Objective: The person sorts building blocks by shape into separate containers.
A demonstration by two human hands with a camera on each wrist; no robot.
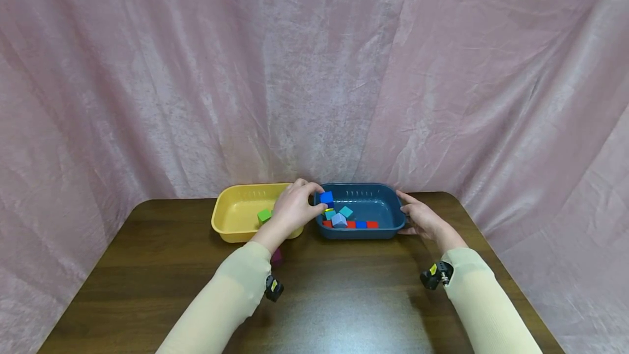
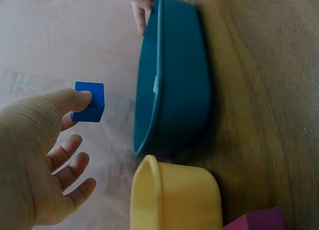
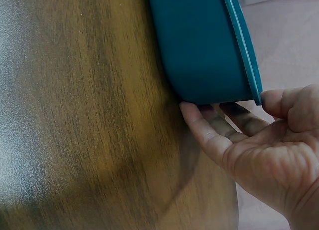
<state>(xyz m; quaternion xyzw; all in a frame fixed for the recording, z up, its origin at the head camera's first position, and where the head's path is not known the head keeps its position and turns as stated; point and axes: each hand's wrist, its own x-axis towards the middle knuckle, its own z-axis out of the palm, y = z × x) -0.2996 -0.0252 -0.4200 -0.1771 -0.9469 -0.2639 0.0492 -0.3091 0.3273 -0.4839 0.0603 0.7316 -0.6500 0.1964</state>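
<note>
My left hand pinches a blue cube between thumb and index finger, above the left end of the dark blue basin. The left wrist view shows the same cube higher than the rim, the other fingers loosely bent and apart from it. Inside the basin lie several cubes: red ones, a blue one, teal ones, a pale blue one and a partly hidden yellow one. At the basin's right end my right hand rests its fingertips against the outer wall, the thumb at the rim.
A yellow basin stands left of the blue one, holding a green cube partly behind my left hand. A magenta cube sits on the wooden table in front, beside my left forearm. Pink curtain hangs behind the table.
</note>
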